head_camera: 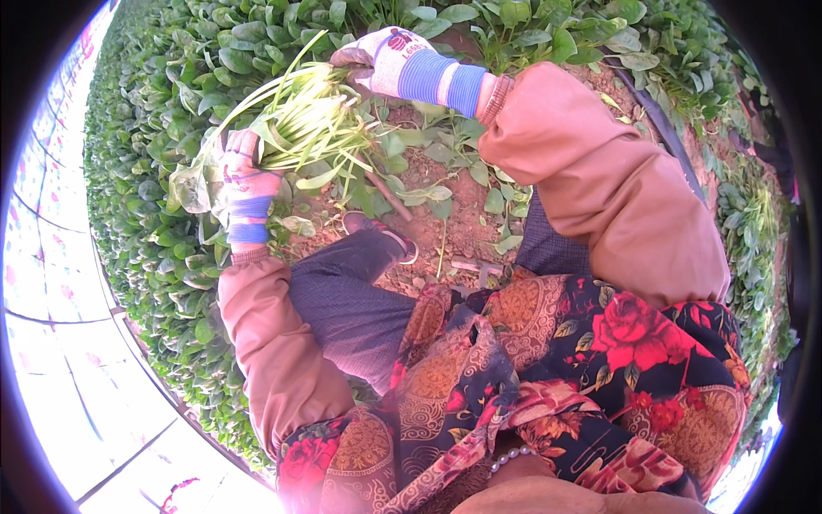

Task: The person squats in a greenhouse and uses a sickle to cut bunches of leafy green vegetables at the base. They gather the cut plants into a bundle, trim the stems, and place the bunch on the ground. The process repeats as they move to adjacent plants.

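Observation:
A bunch of spinach (321, 119) lies at the upper left, its pale stems and cut ends towards the right and its leaves to the left. My left hand (247, 164), in a pale knit glove with a blue cuff, holds the bunch at its leafy side. At the stem ends is my right hand (379, 61), gloved the same way, with its fingertips against the stems; whether it grips them is hard to tell. Below the bunch, a stick-like handle (388, 193) slants over the soil, its upper end hidden by stems.
Dense spinach plants (148, 186) grow along the left and top. Loose leaves (440, 151) litter the reddish soil (465, 215). A small tool (478, 265) lies near my knees. A dark strip (655, 115) runs at the upper right, beside more cut greens (745, 218). My shoe (382, 234) rests on the soil.

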Demonstrator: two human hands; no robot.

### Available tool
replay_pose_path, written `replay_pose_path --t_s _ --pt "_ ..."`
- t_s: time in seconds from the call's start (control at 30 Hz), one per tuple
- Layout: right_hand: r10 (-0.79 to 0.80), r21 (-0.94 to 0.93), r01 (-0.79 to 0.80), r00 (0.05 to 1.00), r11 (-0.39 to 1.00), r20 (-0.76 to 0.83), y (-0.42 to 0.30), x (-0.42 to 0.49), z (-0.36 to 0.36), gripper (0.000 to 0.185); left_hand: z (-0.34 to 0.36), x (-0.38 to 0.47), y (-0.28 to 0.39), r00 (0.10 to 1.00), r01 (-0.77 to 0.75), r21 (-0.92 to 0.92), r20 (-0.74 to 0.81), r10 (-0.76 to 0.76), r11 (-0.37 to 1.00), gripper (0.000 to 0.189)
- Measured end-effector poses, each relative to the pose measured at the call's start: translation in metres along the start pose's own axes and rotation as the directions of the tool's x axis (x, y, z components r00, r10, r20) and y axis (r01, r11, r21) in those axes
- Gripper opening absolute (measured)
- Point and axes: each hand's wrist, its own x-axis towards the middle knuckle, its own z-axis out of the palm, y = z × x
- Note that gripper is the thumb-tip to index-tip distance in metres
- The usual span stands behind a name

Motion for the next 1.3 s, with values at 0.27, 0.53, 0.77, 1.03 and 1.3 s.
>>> replay_pose_path --t_s 0.27,0.53,0.77,1.03,1.3 --pt "-0.004 -0.512 -0.017 0.999 0.859 -0.040 0.008 0.000 -0.017 0.040 0.013 0.002 0.001 0.999 -0.020 0.057 0.026 0.018 0.998 0.041" --pt "-0.121 -0.291 0.156 0.983 0.944 0.136 0.055 0.002 -0.042 0.038 0.021 -0.004 -0.004 0.999 -0.042 0.144 0.000 0.043 0.989 0.051" --pt "-0.077 0.131 0.055 0.983 0.990 0.165 0.047 0.003 0.015 0.067 0.032 0.000 0.009 1.000 -0.004 -0.001 0.006 0.004 1.000 0.044" --pt "-0.034 0.018 0.031 0.976 0.999 0.216 0.056 0.022 0.015 0.039 0.033 -0.002 0.010 1.000 -0.016 -0.014 0.009 0.016 1.000 0.042" --pt "-0.084 0.001 0.084 0.989 0.996 0.125 0.088 0.028 0.040 0.060 0.042 -0.011 -0.001 1.000 0.018 0.010 -0.022 -0.018 1.000 0.047"
